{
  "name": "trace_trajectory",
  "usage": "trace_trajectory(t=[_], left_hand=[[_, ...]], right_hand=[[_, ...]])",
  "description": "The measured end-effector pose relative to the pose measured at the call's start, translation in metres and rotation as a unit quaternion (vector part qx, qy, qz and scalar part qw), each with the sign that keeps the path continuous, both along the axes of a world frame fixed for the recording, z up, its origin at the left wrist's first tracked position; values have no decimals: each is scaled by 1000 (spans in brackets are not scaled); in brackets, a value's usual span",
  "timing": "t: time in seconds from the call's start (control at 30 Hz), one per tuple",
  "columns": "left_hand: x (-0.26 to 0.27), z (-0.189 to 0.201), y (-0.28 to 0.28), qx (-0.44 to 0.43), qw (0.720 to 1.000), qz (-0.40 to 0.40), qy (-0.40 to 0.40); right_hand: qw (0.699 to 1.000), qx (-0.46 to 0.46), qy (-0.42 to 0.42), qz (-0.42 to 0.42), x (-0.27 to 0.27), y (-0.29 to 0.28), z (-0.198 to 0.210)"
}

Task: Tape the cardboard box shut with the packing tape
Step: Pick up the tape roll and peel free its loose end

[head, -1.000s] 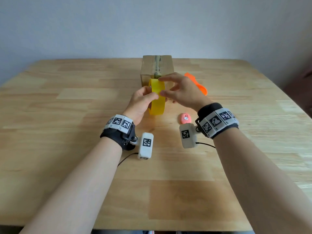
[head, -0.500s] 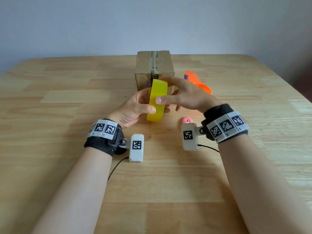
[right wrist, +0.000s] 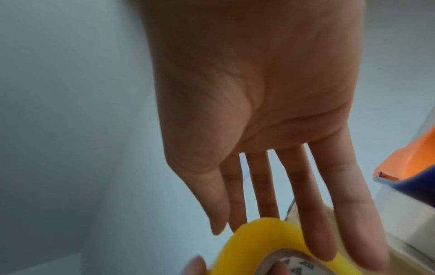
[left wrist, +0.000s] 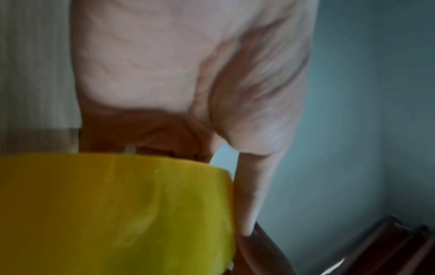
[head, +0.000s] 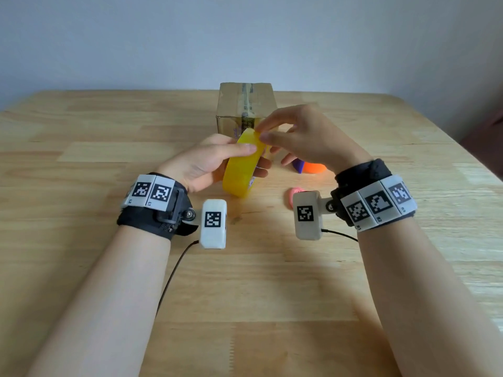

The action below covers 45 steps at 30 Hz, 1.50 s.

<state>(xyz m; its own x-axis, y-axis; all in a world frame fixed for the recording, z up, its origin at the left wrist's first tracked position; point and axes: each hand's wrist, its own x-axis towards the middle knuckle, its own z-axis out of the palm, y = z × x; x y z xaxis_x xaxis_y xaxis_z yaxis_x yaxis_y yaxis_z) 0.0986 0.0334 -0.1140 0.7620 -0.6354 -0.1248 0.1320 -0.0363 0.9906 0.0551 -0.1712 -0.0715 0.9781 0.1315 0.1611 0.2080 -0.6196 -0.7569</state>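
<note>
Aloft, left hand [head: 201, 164] grips packing tape [head: 239, 172], right hand [head: 307, 137] touching it.

Right hand [right wrist: 270, 93] fingers [right wrist: 313, 223] extended — tips over yellow tape roll [right wrist: 247, 236]; orange-blue object [right wrist: 414, 167] at right edge.
</note>
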Motion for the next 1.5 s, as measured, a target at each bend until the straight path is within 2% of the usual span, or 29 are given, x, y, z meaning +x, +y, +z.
trace_trajectory(t=[0.13,0.8,0.93,1.23,1.37,1.5], left_hand=[[-7,7,-6,51,998,-3,-40],[-11,10,-16,123,989,43,-64],[-11,11,-16,127,989,42,-64],[-13,12,-15,127,990,33,-62],[-13,12,-15,111,992,31,-54],[-11,10,-15,101,993,41,-51]], right_hand=[[1000,-15,-1,-7,-2,3,2],[998,-63,1,-20,-8,11,8],[999,-47,0,-11,-8,11,7],[996,-84,-7,-16,-11,10,11],[995,-85,-53,-25,-5,7,7],[996,-60,-59,-27,0,7,2]])
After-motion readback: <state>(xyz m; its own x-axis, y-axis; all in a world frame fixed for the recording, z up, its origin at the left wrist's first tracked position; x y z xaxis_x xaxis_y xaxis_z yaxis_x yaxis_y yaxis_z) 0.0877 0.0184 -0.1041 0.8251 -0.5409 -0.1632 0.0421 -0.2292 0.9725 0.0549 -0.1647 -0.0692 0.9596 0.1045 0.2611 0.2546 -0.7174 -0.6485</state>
